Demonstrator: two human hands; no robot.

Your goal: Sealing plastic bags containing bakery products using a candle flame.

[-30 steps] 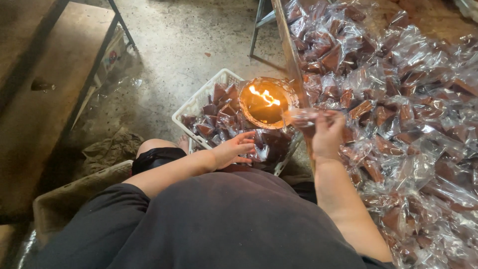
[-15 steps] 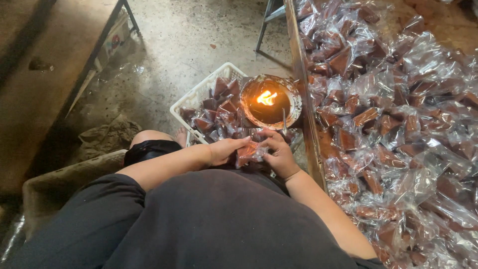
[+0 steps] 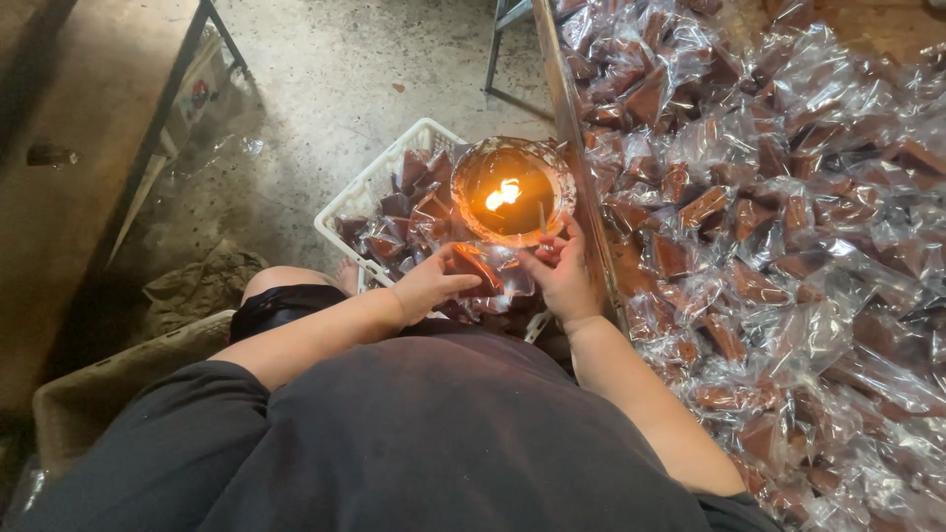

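A small clear plastic packet point(image 3: 485, 271) with a brown wedge-shaped filling sits between both hands, just below a round bowl lamp point(image 3: 510, 191) and above the white plastic crate point(image 3: 365, 197). The left hand point(image 3: 429, 284) closes thumb and fingers on the packet's left side, pinching it from above. The right hand point(image 3: 564, 276) has its fingers curled round the packet's loose right end, thumb on top, and a thin pale stick point(image 3: 541, 217) rises from that grip toward the lamp; how tightly the fingers press cannot be told from this angle

The lamp is a shallow glass bowl of dark amber liquid with a small flame point(image 3: 504, 193) burning near its middle. It rests at the near corner of the crate, touching the wooden table edge point(image 3: 572, 128) on its right. The crate stands on the concrete floor point(image 3: 374, 79) and is filled with more sealed brown packets point(image 3: 409, 202)

To the right, the table is heaped with a great pile of the same clear packets point(image 3: 778, 217), spread from the wooden edge to the frame's border. On the left a dark metal frame leg point(image 3: 158, 148) slants across the floor, with a crumpled cloth point(image 3: 197, 286) near the person's knee
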